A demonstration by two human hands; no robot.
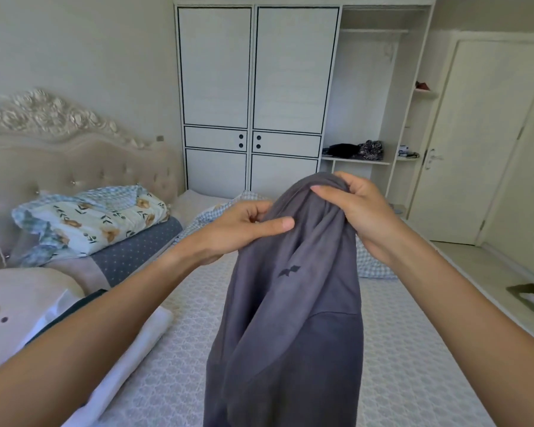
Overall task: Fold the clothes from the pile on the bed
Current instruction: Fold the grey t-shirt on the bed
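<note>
Garment (293, 303): grey, soft, limp, light; hangs over bed (413, 349) middle | Left hand (241, 229): pinches its left fold | Right hand (355, 208): fingers curled, gripping bunched top | You should regrip at seams, likely.

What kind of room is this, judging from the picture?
Most likely a home bedroom: a bed with a padded headboard, a white wardrobe and folded bedding.

Grey garment (293, 303), floral pillow (99, 220)
</note>
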